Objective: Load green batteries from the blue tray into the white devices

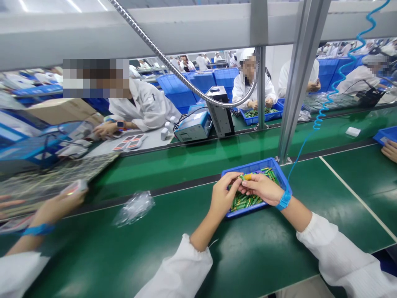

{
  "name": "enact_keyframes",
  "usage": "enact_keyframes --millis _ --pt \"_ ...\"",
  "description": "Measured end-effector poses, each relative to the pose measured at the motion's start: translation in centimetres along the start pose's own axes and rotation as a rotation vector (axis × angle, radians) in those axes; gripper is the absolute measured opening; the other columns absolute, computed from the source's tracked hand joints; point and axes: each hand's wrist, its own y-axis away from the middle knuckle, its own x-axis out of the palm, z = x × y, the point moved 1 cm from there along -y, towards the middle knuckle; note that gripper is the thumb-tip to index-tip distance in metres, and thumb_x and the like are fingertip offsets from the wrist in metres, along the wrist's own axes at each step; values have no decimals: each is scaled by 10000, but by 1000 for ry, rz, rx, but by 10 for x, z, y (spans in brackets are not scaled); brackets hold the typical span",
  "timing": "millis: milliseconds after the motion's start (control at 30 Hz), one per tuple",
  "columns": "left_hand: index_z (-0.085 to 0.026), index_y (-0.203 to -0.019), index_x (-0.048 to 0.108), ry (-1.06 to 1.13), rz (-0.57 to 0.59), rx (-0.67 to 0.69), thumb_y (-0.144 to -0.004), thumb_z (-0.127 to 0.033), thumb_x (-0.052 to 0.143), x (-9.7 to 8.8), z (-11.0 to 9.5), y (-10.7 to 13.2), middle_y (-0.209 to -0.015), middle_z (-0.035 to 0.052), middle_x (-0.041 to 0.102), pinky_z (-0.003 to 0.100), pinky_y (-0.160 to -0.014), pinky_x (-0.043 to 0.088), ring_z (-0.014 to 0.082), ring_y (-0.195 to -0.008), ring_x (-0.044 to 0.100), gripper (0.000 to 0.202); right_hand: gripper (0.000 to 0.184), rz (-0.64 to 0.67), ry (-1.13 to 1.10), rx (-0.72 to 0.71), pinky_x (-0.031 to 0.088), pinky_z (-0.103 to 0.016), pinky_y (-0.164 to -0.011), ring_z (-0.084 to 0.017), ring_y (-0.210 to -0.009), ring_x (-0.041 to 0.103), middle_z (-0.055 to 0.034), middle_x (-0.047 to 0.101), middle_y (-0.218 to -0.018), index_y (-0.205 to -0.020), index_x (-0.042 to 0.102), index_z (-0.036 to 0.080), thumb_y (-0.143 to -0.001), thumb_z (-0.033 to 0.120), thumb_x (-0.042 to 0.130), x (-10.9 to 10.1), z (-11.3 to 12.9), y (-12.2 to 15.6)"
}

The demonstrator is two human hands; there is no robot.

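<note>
My left hand [223, 193] and my right hand [265, 188] meet over a blue tray [254, 167]. Between their fingertips is a small green part [242, 177], which looks like a narrow circuit board. A yellow piece [247, 176] sits at its right end, pinched by my right fingers; whether the two are joined I cannot tell. Both hands are closed. Many similar green parts [248, 201] lie loose in the tray below, some with yellow ends. A blue wrist strap [284, 200] with a coiled blue cord is around my right wrist.
A crumpled clear plastic bag [135, 208] lies left of my arms on the green bench [173, 231]. At far left a co-worker's blurred hand [58, 207] holds a pale object. A metal post [299, 82] rises behind the tray. Another person's hand [390, 150] is at the right edge.
</note>
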Motion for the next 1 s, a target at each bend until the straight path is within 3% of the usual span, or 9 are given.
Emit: enact_keyframes --millis 333,500,700,833,1000 --pt "-222 -1049 814 93 64 -52 -1049 -390 706 -3 4 -5 -1141 91 814 429 -1021 619 265 -1083 766 200 419 -20 32 -29 488 -283 -747 -152 -818 653 -22 750 -859 -938 831 173 -711 473 1016 -2 -4 -3" --pt "-228 -1021 815 106 38 -72 -1044 -372 713 -1 7 -4 -1159 88 797 434 -1036 603 265 -1111 752 178 407 -38 14 -28 491 -285 -761 -156 -839 662 -23 758 -883 -943 837 177 -694 440 1024 0 -1 -1" --pt "-228 -1088 800 106 9 -90 -1063 -374 687 4 12 -3 -1145 77 725 354 -906 610 233 -1059 725 186 401 -65 -3 -53 490 -274 -766 -146 -835 659 -29 776 -906 -984 858 172 -722 435 1009 -11 -11 -7" --pt "-238 -1217 769 76 46 -105 -1093 -403 646 7 19 -1 -1228 82 722 369 -931 613 246 -1100 717 240 415 -84 3 -66 499 -274 -768 -155 -853 675 -44 794 -927 -994 861 168 -724 450 1002 -21 -23 -14" --pt "-235 -1149 772 50 61 -114 -1078 -450 656 3 17 -4 -1181 72 735 361 -902 622 249 -1061 724 254 441 -89 -19 -65 495 -267 -738 -141 -798 665 -29 785 -875 -947 858 170 -661 460 1028 -16 -19 -16"
